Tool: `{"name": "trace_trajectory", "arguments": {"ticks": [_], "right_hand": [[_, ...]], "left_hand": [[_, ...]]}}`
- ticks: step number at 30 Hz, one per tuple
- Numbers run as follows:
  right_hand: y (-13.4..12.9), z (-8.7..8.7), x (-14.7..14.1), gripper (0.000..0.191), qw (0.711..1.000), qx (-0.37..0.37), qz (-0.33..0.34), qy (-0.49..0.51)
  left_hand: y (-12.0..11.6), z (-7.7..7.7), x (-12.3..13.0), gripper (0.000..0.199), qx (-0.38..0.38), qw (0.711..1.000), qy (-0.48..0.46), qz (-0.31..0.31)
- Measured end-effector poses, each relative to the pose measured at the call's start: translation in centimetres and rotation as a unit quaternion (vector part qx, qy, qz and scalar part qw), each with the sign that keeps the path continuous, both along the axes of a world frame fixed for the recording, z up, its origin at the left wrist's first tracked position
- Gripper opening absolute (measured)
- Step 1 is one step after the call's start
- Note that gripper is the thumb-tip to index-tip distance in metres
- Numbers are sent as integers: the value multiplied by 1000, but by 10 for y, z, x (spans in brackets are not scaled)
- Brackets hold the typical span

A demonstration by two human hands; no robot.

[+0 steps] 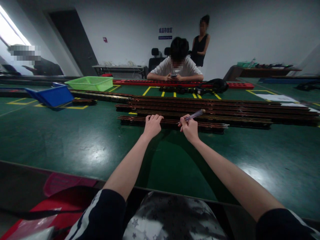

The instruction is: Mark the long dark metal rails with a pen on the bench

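Observation:
My right hand (189,129) is closed round a pen (196,115) with a clear, purplish barrel. The pen's lower end points down and left at the nearest of the long, thin copper-brown strips (210,126). To the left, my left hand (153,126) rests on the same near row, fingers apart and slightly bent over its edge. More of these dark strips (175,104) lie side by side behind both hands, stretching across the green table (170,160). What my left fingertips touch on the far side is hidden.
At the left stand a blue tray (51,95) and a green basket (90,83). Black cables (216,86) and a long red rail (140,82) lie at the back. A person (176,63) leans on the far edge, holding a phone. White papers (277,97) lie at right.

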State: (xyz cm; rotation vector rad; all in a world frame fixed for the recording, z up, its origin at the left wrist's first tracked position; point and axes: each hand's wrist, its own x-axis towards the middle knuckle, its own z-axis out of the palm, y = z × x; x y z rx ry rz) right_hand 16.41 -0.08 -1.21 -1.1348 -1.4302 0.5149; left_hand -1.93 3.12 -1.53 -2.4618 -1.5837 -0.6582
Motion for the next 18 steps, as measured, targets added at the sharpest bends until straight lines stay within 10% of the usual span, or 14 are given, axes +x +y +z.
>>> {"name": "trace_trajectory", "arguments": {"ticks": [18], "right_hand": [[2,-3,2,43,999,-1,-16,39]], "left_hand": [[-4,4,-1,45,-2,1000,-17,-24]]}}
